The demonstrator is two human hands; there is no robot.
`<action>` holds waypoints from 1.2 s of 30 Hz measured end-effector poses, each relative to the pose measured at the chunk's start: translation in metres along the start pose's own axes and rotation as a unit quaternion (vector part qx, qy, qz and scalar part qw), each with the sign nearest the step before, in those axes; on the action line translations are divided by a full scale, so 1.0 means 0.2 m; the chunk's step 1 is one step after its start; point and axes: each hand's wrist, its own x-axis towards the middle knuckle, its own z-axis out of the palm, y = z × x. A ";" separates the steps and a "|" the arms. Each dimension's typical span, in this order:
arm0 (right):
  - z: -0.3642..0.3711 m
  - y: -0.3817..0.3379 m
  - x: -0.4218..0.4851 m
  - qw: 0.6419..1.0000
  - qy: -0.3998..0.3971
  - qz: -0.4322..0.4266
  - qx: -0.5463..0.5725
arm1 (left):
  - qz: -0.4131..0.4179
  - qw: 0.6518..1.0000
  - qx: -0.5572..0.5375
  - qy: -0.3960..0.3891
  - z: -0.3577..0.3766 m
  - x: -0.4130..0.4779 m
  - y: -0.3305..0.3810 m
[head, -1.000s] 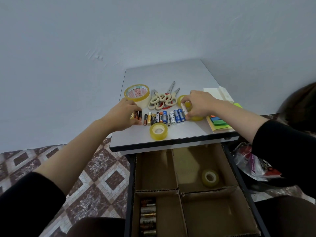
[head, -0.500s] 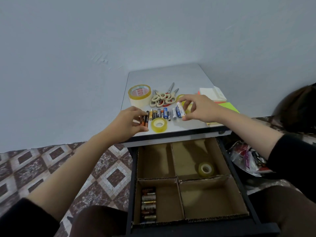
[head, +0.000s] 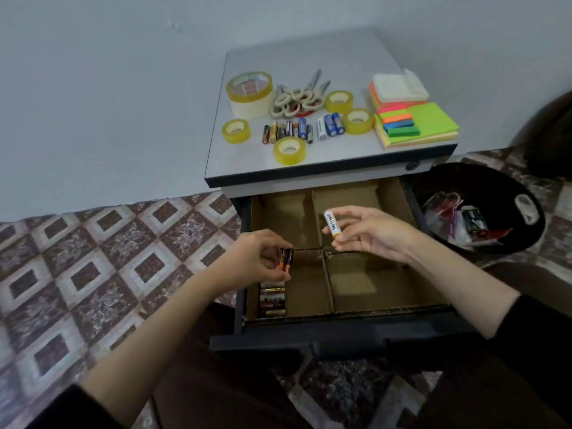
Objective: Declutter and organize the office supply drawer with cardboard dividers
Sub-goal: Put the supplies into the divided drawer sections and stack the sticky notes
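Pinching orange-black batteries (head: 285,260) in my left grip (head: 257,258) and a white battery (head: 331,223) in my right grip (head: 368,233), I risk a loose fingertip hold dropping one outside the battery compartment (head: 306,292).

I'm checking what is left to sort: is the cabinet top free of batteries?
No, a row of batteries lies on the cabinet top, just behind a small tape roll.

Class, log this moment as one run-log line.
left hand: grips orange-black batteries | right hand: pinches white battery | both over drawer
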 end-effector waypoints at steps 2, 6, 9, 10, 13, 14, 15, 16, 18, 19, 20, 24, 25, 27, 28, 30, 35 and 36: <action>0.00 0.05 0.03 1.000 -0.008 0.012 0.003 | -0.010 0.999 0.023 -0.024 0.04 0.01 -0.05; 0.00 0.10 0.08 0.999 0.002 0.004 -0.034 | -0.018 0.996 0.052 -0.076 0.11 0.05 -0.13; 0.01 0.11 0.13 0.992 0.024 -0.027 -0.118 | 0.001 0.988 0.100 -0.120 0.15 0.09 -0.16; 0.01 0.11 0.15 0.988 0.028 -0.036 -0.145 | 0.013 0.984 0.119 -0.134 0.16 0.10 -0.17; 0.01 0.11 0.21 0.980 0.035 -0.048 -0.190 | 0.041 0.971 0.156 -0.177 0.22 0.13 -0.19; 0.01 0.12 0.23 0.979 0.037 -0.048 -0.197 | 0.044 0.967 0.162 -0.191 0.24 0.13 -0.19; 0.01 0.13 0.25 0.978 0.035 -0.046 -0.198 | 0.047 0.964 0.165 -0.205 0.25 0.14 -0.20; 0.01 0.15 0.26 0.979 0.030 -0.046 -0.194 | 0.049 0.960 0.168 -0.218 0.26 0.14 -0.20; 0.00 0.16 0.28 0.983 0.021 -0.048 -0.178 | 0.061 0.955 0.168 -0.238 0.28 0.16 -0.19; -0.01 0.16 0.28 0.984 0.018 -0.050 -0.168 | 0.068 0.953 0.164 -0.245 0.29 0.17 -0.19; -0.01 0.16 0.28 0.986 0.015 -0.051 -0.157 | 0.073 0.951 0.163 -0.251 0.30 0.19 -0.19; -0.02 0.17 0.28 0.991 0.004 -0.049 -0.128 | 0.093 0.943 0.157 -0.278 0.34 0.21 -0.20; -0.02 0.17 0.28 0.991 0.003 -0.050 -0.126 | 0.095 0.942 0.155 -0.283 0.35 0.21 -0.21; -0.03 0.17 0.29 0.991 0.003 -0.054 -0.123 | 0.095 0.945 0.137 -0.281 0.35 0.21 -0.22; -0.03 0.17 0.29 0.991 0.004 -0.056 -0.121 | 0.087 0.951 0.121 -0.272 0.35 0.21 -0.22; -0.03 0.18 0.28 0.991 0.004 -0.063 -0.119 | 0.052 0.961 0.104 -0.249 0.33 0.22 -0.21; -0.03 0.19 0.28 0.991 0.004 -0.071 -0.110 | 0.007 0.971 0.133 -0.201 0.35 0.24 -0.23; -0.03 0.19 0.29 0.992 0.004 -0.070 -0.108 | 0.006 0.970 0.134 -0.204 0.36 0.24 -0.23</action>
